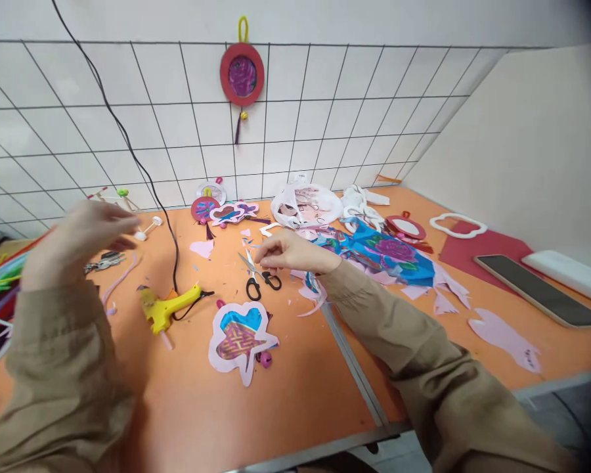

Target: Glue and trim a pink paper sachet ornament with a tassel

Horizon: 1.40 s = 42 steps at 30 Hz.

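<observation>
My left hand (76, 236) is raised at the left, above the table beside the glue gun. It is a little blurred; its fingers stretch to the right, and I see nothing in them. My right hand (291, 253) hovers just by the scissors (254, 276), which have black handles and lie with their blades parted. Its fingers are bent in a pinch; what they hold, if anything, is too small to make out. In front lies a pink-edged, flower-shaped ornament (239, 338) with a patterned blue and purple centre and a pink bell (265, 359). The yellow glue gun (170, 307) lies on its side.
Along the wall lie finished ornaments (226, 211), a white plastic bag (305, 203) and blue floral cloth (394, 253) among pink scraps. A phone (542, 289) rests at the right on red sheets. A black cord (123, 131) hangs to the glue gun. A round red ornament (223, 73) hangs on the tiles.
</observation>
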Each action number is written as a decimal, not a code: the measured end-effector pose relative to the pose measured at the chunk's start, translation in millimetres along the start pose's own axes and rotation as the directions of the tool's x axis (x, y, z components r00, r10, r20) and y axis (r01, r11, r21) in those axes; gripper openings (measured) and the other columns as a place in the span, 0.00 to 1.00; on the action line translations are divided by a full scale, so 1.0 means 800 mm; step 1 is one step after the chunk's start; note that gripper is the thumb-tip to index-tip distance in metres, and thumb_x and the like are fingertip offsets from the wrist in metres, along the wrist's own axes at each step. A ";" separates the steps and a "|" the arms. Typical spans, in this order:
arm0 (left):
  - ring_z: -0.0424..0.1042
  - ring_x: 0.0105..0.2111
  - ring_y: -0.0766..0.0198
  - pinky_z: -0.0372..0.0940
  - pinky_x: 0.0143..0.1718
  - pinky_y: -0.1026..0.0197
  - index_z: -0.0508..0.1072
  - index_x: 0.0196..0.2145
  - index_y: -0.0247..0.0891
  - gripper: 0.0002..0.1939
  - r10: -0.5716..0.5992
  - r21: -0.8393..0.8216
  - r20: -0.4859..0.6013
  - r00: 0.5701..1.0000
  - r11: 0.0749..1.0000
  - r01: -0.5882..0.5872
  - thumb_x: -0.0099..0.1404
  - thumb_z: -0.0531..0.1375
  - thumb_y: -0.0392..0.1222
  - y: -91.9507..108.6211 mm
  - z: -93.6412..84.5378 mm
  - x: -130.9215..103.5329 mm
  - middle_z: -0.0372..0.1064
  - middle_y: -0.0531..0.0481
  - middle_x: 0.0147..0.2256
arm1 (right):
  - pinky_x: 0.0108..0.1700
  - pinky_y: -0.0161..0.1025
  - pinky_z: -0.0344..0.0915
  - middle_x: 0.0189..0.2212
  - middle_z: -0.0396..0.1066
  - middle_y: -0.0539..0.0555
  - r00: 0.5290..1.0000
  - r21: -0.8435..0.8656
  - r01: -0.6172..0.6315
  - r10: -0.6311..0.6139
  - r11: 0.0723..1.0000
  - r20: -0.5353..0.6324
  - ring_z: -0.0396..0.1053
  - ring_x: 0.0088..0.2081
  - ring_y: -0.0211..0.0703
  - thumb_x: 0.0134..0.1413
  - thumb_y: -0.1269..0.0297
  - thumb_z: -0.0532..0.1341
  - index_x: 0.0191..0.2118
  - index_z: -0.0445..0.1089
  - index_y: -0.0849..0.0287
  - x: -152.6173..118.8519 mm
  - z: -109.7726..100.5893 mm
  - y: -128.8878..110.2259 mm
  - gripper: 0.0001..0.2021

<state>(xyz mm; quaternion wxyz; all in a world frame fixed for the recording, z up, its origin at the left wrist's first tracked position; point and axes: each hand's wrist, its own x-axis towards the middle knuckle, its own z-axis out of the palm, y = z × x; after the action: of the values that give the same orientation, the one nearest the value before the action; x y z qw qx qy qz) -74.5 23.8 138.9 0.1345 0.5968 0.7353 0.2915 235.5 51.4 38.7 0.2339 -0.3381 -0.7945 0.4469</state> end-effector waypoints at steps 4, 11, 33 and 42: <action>0.75 0.27 0.60 0.66 0.25 0.65 0.78 0.33 0.37 0.11 0.248 -0.085 0.736 0.630 0.957 -0.277 0.54 0.63 0.47 0.030 0.085 -0.015 0.76 0.47 0.30 | 0.28 0.30 0.62 0.22 0.74 0.50 0.979 -0.376 -0.056 0.125 0.925 0.161 0.70 0.24 0.35 0.48 0.75 0.59 0.30 0.74 0.63 -0.003 0.000 0.004 0.06; 0.72 0.33 0.50 0.60 0.31 0.59 0.76 0.28 0.37 0.09 0.439 0.086 0.726 0.529 0.706 -0.703 0.44 0.65 0.37 0.039 0.189 -0.062 0.73 0.44 0.29 | 0.27 0.30 0.56 0.21 0.73 0.50 0.954 -0.505 -0.005 0.156 0.863 0.258 0.65 0.23 0.33 0.47 0.75 0.61 0.27 0.75 0.64 -0.001 0.006 0.006 0.05; 0.64 0.27 0.62 0.48 0.24 0.62 0.65 0.23 0.38 0.04 0.507 -0.053 0.792 0.339 0.610 -0.791 0.47 0.59 0.34 0.044 0.198 -0.071 0.65 0.52 0.25 | 0.36 0.37 0.60 0.44 0.74 0.62 0.959 -0.774 -0.256 0.254 0.579 -0.127 0.71 0.46 0.53 0.51 0.68 0.60 0.43 0.72 0.62 0.004 0.034 0.026 0.12; 0.57 0.19 0.72 0.50 0.19 0.68 0.60 0.23 0.38 0.13 0.555 -0.420 0.714 0.428 0.828 -0.372 0.55 0.62 0.41 0.050 0.127 -0.038 0.57 0.60 0.19 | 0.35 0.41 0.62 0.40 0.72 0.67 0.973 -0.773 -0.202 0.215 0.601 -0.086 0.71 0.43 0.59 0.51 0.55 0.61 0.43 0.72 0.64 -0.001 0.052 0.018 0.18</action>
<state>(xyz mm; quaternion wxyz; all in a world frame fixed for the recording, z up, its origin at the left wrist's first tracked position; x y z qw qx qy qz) 20.7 26.8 77.4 0.4288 0.8239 0.3616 0.0817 213.0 33.2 5.9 0.0053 -0.4924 -0.8660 0.0873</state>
